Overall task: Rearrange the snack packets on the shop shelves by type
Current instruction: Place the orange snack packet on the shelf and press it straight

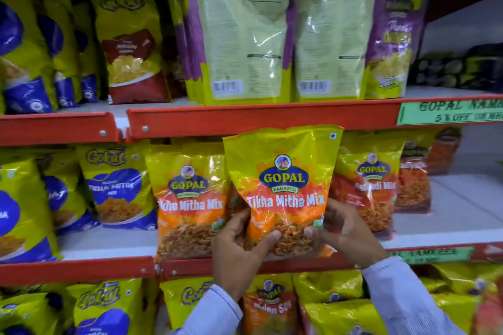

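Observation:
A yellow and orange Gopal Tikha Mitha Mix packet is held upright in front of the middle shelf. My left hand grips its lower left corner and my right hand grips its lower right corner. A matching Tikha Mitha Mix packet stands on the shelf just to its left. Right of the held packet stands a red and yellow Gopal packet of another kind, partly hidden behind it.
Blue and yellow Gokul packets fill the left of the middle shelf. On the upper shelf two large packets stand back to front, with a purple one beside them. A green price label hangs on the red shelf edge. More packets crowd the lower shelf.

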A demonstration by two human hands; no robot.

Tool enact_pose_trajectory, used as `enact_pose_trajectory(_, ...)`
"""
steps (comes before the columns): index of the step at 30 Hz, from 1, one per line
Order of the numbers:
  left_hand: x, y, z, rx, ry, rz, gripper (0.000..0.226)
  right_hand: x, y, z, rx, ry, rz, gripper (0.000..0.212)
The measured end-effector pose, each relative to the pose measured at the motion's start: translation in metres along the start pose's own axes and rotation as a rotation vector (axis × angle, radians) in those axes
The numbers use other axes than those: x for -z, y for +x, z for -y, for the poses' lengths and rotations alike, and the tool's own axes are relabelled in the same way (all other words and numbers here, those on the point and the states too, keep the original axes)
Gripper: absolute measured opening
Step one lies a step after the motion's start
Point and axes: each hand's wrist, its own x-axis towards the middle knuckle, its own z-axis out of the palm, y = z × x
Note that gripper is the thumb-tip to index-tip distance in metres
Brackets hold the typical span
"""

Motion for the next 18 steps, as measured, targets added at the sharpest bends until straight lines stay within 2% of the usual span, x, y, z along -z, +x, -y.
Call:
enact_pose_trajectory(7, -0.04, 0.022, 0.041, 0.127, 0.109, 0.013, 0.049, 0.023, 0.026, -0.053, -0.13, -0.041, 0.029, 0.035)
enact_pose_trajectory(10, -0.04, 0.024, 0.043, 0.127, 0.209, -0.011, 0.079, 0.024, 0.024, -0.061, -0.129, -0.035, 0.015, 0.047)
enact_pose_trajectory(12, -0.037, 0.026, 0.034, 0.018, 0.326, -0.107, 0.094, 0.022, 0.023, -0.053, -0.054, -0.086, -0.069, 0.064)
enact_pose_trajectory(13, -0.036, 0.031, 0.025, -0.082, 0.392, -0.167, 0.09, 0.022, 0.024, -0.045, 0.013, -0.148, -0.184, 0.065)
enact_pose_trajectory(16, -0.041, 0.058, -0.008, -0.464, 0.538, -0.249, 0.058, 0.022, 0.041, -0.013, 0.314, -0.46, -0.582, 0.044)
enact_pose_trajectory(18, -0.049, 0.083, -0.027, -0.649, 0.658, -0.239, 0.044, 0.02, 0.064, 0.008, 0.434, -0.643, -0.62, 0.035)
